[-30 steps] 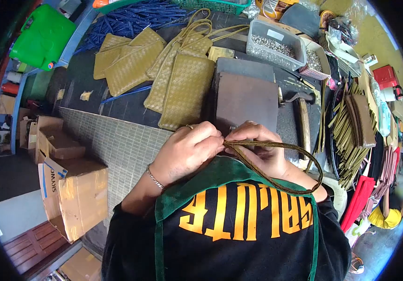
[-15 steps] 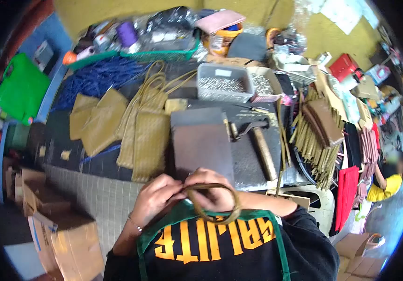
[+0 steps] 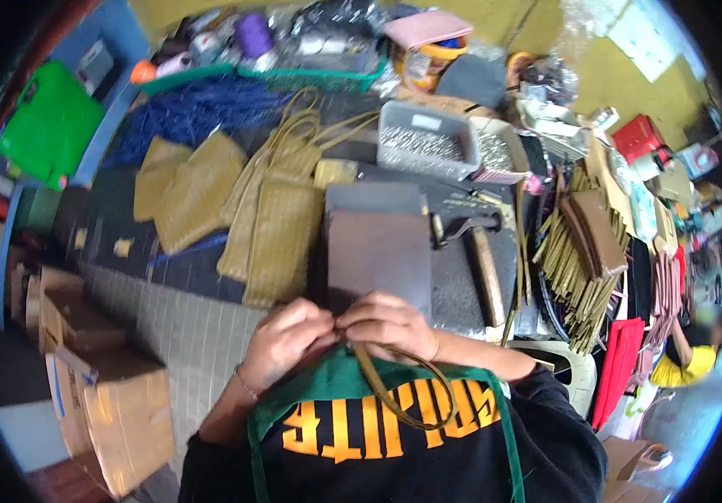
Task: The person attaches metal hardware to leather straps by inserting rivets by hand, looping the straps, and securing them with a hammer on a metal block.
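My left hand pinches one end of an olive-brown strap, close to my chest. Beside it, my right hand grips the same ends, fingertips nearly touching the left ones. The strap's loop hangs below my right hand over the green apron. Just beyond the hands lies a brown slab on the dark table. Woven olive pouches with long straps lie to its left. A hammer rests to its right. The exact joint between the fingertips is hidden.
Two bins of small metal parts stand at the back. A bundle of olive strips with brown pieces lies right. Blue strips are heaped back left. Cardboard boxes stand lower left. A person in yellow is far right.
The view has tilted up and shifted, showing more of the wall and green baskets. The strap's loop has swung from pointing right to hanging lower. Both hands keep their hold.
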Demonstrator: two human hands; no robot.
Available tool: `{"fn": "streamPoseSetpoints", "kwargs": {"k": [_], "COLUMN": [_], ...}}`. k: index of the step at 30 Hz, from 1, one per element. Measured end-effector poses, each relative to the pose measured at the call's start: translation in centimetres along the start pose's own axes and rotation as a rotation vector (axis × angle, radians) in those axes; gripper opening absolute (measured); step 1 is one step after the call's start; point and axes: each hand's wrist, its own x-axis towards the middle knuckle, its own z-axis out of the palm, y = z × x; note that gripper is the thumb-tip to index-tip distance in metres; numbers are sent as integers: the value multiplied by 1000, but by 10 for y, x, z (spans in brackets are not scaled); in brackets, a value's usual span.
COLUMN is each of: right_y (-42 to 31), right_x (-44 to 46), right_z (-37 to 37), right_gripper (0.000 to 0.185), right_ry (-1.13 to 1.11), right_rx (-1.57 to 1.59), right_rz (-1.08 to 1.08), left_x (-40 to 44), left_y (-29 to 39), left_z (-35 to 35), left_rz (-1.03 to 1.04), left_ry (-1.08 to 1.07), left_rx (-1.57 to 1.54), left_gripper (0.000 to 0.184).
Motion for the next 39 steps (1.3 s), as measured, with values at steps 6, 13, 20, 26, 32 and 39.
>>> {"fn": "streamPoseSetpoints", "kwargs": {"k": [6, 13, 20, 26, 32, 39], "right_y": [-2, -5, -9, -4, -6, 8], "right_x": [5, 6, 4, 2, 4, 49], "right_z": [-5, -2, -3, 0, -3, -62], "right_gripper": [18, 15, 15, 15, 18, 26], "right_ry": [-17, -39, -59, -66, -119, -555], "right_rx": [-270, -278, -273, -233, -155, 72], "right_rz": [-256, -295, -257, -271, -186, 223], "left_x": [0, -6, -6, -6, -10, 0], "left_y": [3, 3, 6, 3, 3, 4], "left_z": [0, 0, -1, 0, 0, -6], "left_rz": [179, 224, 229, 266, 229, 231], "left_ry": [97, 150, 127, 150, 96, -50], "left_rx": [276, 307, 308, 322, 303, 327], "left_gripper": [15, 15, 14, 12, 13, 13]}}
